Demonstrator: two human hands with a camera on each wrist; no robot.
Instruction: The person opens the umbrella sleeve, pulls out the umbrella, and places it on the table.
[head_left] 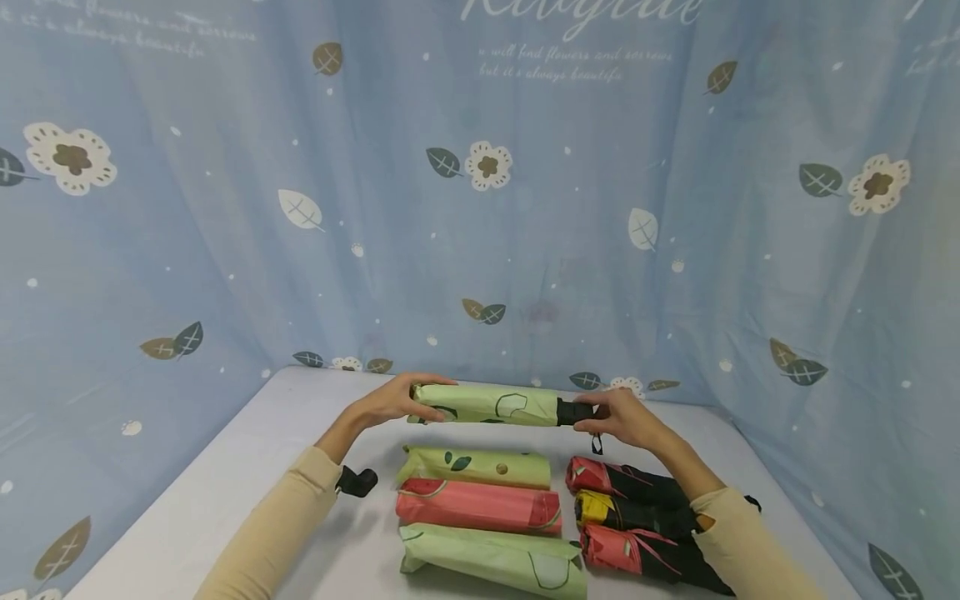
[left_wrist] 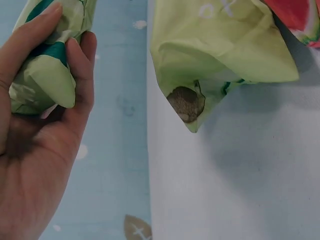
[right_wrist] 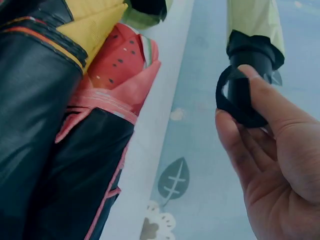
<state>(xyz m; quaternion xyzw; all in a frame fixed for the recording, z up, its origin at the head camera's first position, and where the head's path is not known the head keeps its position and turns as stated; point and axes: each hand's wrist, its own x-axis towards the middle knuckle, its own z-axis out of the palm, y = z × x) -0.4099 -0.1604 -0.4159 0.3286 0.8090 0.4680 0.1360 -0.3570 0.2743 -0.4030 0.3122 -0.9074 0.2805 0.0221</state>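
Observation:
A folded light green umbrella (head_left: 487,405) is held level above the far part of the table, between both hands. My left hand (head_left: 396,400) grips its fabric end, thumb on the near side; in the left wrist view its fingers curl round the green cloth (left_wrist: 47,80). At the other end, my right hand (head_left: 624,417) pinches the black handle (head_left: 573,412) between thumb and fingers. A black strap loop (right_wrist: 223,92) hangs at that handle in the right wrist view. Below lies a green umbrella-like bundle (head_left: 480,468) with leaf prints.
Nearer me lie a red watermelon-print bundle (head_left: 480,507) and another light green bundle (head_left: 495,557). To the right, black bundles with red (head_left: 588,475), yellow (head_left: 594,508) and pink (head_left: 611,548) ends lie side by side. A blue patterned curtain (head_left: 555,250) surrounds the white table (head_left: 172,517).

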